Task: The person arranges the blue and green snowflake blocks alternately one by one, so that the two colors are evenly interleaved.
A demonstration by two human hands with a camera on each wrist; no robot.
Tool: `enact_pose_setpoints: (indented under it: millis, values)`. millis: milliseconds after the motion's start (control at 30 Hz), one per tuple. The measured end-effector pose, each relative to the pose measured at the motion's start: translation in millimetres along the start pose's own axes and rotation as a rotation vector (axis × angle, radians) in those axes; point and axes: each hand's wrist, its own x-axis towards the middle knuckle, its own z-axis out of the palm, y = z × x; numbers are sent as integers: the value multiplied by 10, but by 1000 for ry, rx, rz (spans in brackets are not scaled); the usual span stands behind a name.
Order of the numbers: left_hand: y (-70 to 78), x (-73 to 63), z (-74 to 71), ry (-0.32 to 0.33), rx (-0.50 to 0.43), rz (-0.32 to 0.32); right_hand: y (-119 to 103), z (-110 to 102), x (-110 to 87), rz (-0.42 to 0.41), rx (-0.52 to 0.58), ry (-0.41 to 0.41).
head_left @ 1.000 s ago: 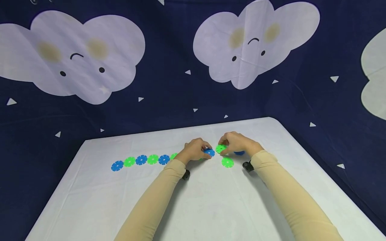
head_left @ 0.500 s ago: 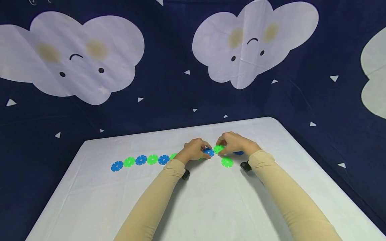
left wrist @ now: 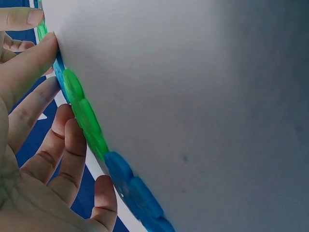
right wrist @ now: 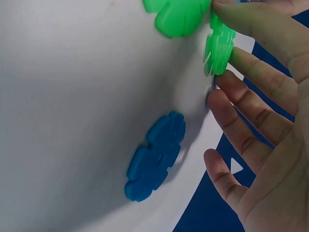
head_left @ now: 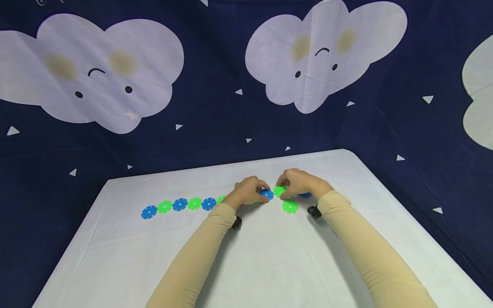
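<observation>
Notched plastic discs, blue and green by turns, form a row on the white table. My left hand (head_left: 247, 191) pinches the blue disc (head_left: 266, 195) at the row's right end between thumb and fingers. Beside it, my right hand (head_left: 302, 182) grips a green disc (head_left: 279, 191) by its right side; in the right wrist view this green disc (right wrist: 220, 46) is tilted up on edge. The two held discs sit edge to edge in the head view. Below the left fingers, the left wrist view shows a green disc (left wrist: 87, 116) and a blue disc (left wrist: 135, 193) of the row.
A loose green disc (head_left: 290, 207) lies just in front of the right hand. Another loose blue disc (head_left: 305, 195) is partly hidden under the right wrist. The row runs left to a blue end disc (head_left: 149, 212). Behind the table (head_left: 246, 265) hangs a dark blue cloud-print cloth (head_left: 215, 85).
My right hand has shifted slightly left with the green disc, narrowing the gap to the blue disc. My left hand has stayed in place.
</observation>
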Motion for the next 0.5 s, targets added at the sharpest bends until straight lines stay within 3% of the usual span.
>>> enact_pose_setpoints:
  millis: [500]
  values:
    - [-12,19,22,-1,4,-6,34,18,19,2,22,-12]
